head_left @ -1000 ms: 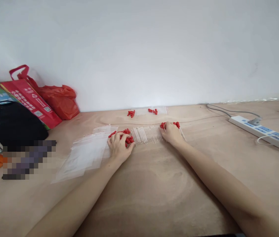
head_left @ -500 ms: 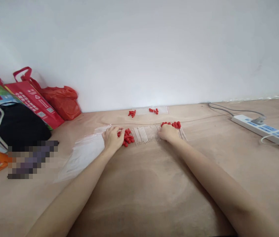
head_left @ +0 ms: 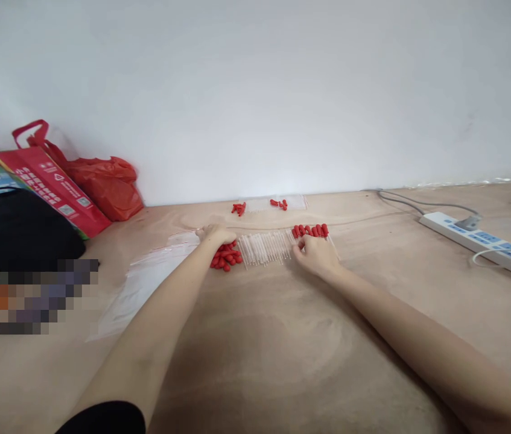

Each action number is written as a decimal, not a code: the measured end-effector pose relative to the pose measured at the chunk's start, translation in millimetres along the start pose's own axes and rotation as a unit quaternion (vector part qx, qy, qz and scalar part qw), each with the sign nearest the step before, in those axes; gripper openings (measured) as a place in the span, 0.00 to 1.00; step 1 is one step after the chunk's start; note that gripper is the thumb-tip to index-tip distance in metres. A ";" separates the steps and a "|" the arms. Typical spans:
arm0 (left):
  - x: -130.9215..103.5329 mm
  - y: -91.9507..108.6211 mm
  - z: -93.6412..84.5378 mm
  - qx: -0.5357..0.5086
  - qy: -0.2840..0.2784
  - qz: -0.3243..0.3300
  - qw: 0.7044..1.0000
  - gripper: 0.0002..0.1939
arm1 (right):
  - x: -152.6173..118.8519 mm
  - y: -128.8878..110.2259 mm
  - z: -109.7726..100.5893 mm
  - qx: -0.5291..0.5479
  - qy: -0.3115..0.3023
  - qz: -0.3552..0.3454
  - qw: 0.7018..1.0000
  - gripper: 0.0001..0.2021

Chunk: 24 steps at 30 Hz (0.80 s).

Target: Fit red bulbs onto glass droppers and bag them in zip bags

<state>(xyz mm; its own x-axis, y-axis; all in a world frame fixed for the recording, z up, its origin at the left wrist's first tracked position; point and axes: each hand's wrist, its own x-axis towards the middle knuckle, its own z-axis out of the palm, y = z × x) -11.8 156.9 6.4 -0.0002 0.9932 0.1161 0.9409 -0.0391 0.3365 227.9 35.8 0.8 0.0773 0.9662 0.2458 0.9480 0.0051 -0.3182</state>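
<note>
My left hand (head_left: 216, 234) reaches over the far side of a pile of small red rounded pieces (head_left: 227, 258). Its fingers are mostly hidden, so what they hold does not show. My right hand (head_left: 317, 255) is curled, thumb and forefinger drawn together, over the right end of a row of thin white sticks (head_left: 262, 248). Anything in that pinch is too small to make out. Just beyond it, a row of red pieces (head_left: 310, 231) sits along the far ends of the rightmost sticks.
Clear plastic bags (head_left: 146, 280) lie flat left of the pile. Near the wall, another clear bag (head_left: 259, 205) has red pieces on it. Shopping bags (head_left: 58, 190) and a black bag (head_left: 29, 232) stand at left. A corded power strip (head_left: 481, 244) lies at right.
My left hand has moved to the far side of the red pile, uncovering more of it. My right hand has drawn slightly nearer, showing more of the red row. The view has shifted slightly.
</note>
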 end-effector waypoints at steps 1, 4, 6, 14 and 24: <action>1.4 1.4 0.5 0.013 -0.003 -0.042 0.999 0.13 | -6.1 3.8 -0.7 0.004 0.008 -0.008 1.000 0.12; 1.2 8.0 -3.8 0.034 -0.003 -0.100 0.994 0.09 | -23.5 16.8 -2.8 0.008 0.027 -0.034 0.999 0.10; -3.4 13.6 -11.9 0.030 0.013 -0.107 0.994 0.08 | -32.3 25.7 -4.0 0.012 0.037 -0.048 0.998 0.09; -84.0 38.9 -23.6 -0.078 0.036 0.053 0.995 0.11 | -38.5 41.5 0.9 0.176 0.046 -0.184 0.966 0.07; -155.8 36.4 22.0 -0.153 0.033 0.355 0.922 0.07 | -50.4 29.6 9.0 0.173 -0.005 -0.325 0.930 0.14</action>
<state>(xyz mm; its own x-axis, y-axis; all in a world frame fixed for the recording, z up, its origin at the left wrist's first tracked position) 30.0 3.2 -20.0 0.5495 0.6964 0.4617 0.5717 -0.7163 0.4000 249.3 -10.5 -29.3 -0.4810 0.7331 0.4808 0.6377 0.6689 -0.3820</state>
